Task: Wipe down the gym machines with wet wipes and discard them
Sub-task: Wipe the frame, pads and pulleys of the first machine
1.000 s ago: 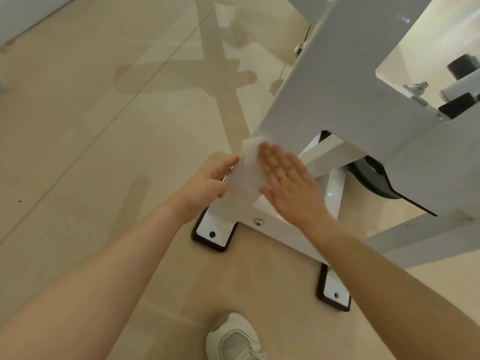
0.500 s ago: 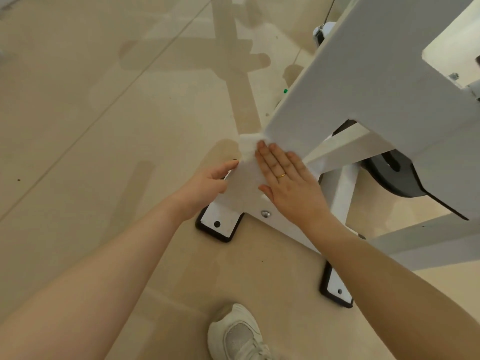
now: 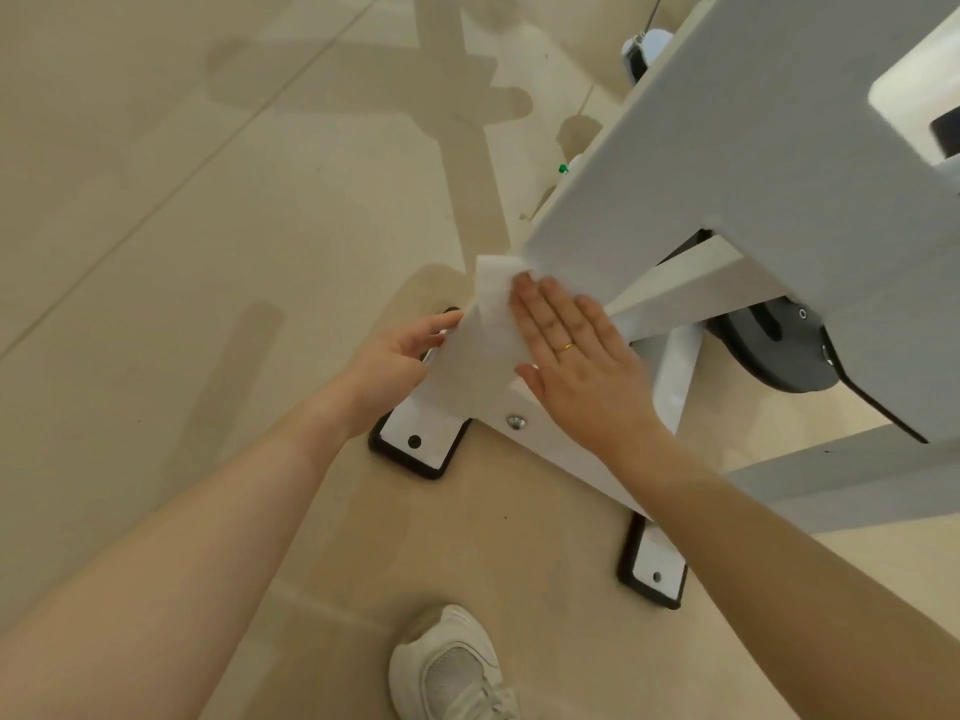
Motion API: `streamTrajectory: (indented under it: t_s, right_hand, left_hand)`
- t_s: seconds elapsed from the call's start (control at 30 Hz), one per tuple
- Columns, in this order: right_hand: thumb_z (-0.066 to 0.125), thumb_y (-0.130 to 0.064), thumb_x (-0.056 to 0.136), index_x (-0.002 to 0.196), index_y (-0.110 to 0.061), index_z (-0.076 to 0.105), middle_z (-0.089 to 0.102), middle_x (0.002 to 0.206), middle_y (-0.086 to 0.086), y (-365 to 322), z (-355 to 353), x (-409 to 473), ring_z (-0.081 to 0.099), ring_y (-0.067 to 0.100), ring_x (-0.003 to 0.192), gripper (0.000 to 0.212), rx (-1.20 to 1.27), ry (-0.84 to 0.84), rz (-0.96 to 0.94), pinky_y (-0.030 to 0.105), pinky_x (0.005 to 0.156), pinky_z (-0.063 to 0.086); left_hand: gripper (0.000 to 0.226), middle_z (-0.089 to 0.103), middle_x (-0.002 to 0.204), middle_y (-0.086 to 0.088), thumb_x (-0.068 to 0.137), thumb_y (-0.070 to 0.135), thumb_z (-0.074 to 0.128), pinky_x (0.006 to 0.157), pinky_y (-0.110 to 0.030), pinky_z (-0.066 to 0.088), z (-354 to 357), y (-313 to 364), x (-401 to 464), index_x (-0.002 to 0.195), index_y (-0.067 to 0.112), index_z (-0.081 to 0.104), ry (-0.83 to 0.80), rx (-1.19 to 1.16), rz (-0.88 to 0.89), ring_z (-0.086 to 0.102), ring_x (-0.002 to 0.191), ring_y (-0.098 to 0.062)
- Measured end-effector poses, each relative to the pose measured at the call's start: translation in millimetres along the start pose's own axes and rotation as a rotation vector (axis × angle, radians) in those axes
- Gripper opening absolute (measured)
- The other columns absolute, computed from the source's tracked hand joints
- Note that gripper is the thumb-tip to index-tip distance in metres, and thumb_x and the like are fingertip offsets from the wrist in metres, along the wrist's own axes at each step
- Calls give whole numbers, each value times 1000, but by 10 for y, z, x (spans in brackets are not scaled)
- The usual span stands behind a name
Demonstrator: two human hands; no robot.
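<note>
head view: my right hand [image 3: 576, 356] lies flat, fingers spread, pressing the wet wipe [image 3: 485, 330] onto the white frame leg [image 3: 524, 402] of the gym machine [image 3: 753, 200]. the wipe pokes out past my fingertips. to its left, my left hand [image 3: 400, 366] pinches the wipe's edge. over the last second the right hand has slid a little down the leg, so i judge this stretch is nearly wiped. below the hands sits a black-rimmed foot plate [image 3: 415, 441].
</note>
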State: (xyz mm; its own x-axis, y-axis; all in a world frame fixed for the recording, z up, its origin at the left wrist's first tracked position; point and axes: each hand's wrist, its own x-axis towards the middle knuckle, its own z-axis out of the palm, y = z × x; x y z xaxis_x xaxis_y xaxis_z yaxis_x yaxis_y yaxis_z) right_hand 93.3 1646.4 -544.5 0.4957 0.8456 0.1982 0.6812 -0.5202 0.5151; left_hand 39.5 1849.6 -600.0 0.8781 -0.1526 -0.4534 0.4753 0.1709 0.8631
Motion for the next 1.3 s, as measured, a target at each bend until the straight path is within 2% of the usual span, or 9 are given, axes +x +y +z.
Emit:
streamTrajectory:
  t_s: [0.2, 0.33, 0.5, 0.63, 0.8, 0.93, 1.07, 1.2, 1.3]
  right_hand:
    - [40, -36, 97, 144, -3, 28, 32, 150, 8, 163, -242, 348, 22, 22, 138, 58, 0, 91, 146, 34, 116, 8]
    - [36, -35, 97, 147, -6, 18, 11, 157, 8, -138, 64, 99, 3, 21, 145, 61, -42, -24, -47, 33, 118, 2]
    - [31, -17, 94, 149, -4, 4, 0, 156, 2, -640, 480, -299, -9, 19, 145, 63, -83, -99, -121, 33, 118, -7]
    - [48, -33, 89, 147, -4, -4, 5, 149, -9, -942, 627, -496, 12, 7, 143, 83, -127, -334, -237, 34, 115, -15]
    - [57, -39, 86, 141, -17, 34, 25, 147, -7, -760, 481, -361, 36, 6, 134, 63, -43, -264, -280, 32, 116, -3]
    - [37, -28, 98, 141, -9, 38, 39, 147, 0, -231, 82, 105, 30, 17, 136, 47, -81, -87, -168, 36, 115, 8]
    - [38, -26, 98, 117, -1, 62, 63, 121, 13, -1, -159, 596, 53, 28, 121, 39, -121, -33, -122, 39, 112, 21]
    - [57, -23, 83, 96, -4, 72, 71, 93, 11, -310, -44, 666, 65, 27, 97, 27, -200, -219, -227, 38, 108, 28]
    - [54, -33, 88, 119, -2, 62, 66, 114, 11, -695, 40, 630, 56, 25, 116, 45, -236, -436, -269, 39, 114, 21]
  left_hand:
    - [74, 58, 124, -2, 75, -27, 28, 77, -17, 52, 10, 21, 2, 127, 19, 54, 32, -48, -9, 53, 116, -6]
    - [74, 55, 128, -2, 73, -27, 22, 64, -4, 44, -50, -47, -40, 129, 11, 51, 40, -90, -27, 50, 119, -6]
    - [72, 54, 129, 8, 74, -24, 27, 92, -5, 37, -69, -322, -81, 130, 16, 52, 83, 101, -62, 47, 122, -3]
    - [59, 57, 110, -3, 79, -16, 31, 58, -2, 38, 46, -455, -133, 126, 15, 50, 118, 404, -51, 54, 78, -7]
    - [67, 33, 148, -8, 85, -10, 36, 88, -8, 27, 60, -633, -68, 147, 12, 24, 101, 482, -79, 38, 130, -20]
    - [69, 37, 146, -4, 83, -9, 34, 90, -18, 35, 17, -653, -37, 146, 17, 28, 71, 397, -75, 45, 122, -18]
    - [63, 46, 135, 3, 87, -5, 34, 89, -24, 38, -96, -583, -58, 143, 24, 32, -5, 340, -140, 48, 114, -16]
    - [57, 44, 141, 3, 90, -3, 32, 109, -29, 29, -174, -543, -105, 142, 21, 36, 26, 193, -241, 40, 130, -15]
    - [57, 39, 145, -2, 92, -6, 31, 105, -23, 26, -176, -483, -164, 145, 14, 28, 105, 100, -245, 34, 134, -16]
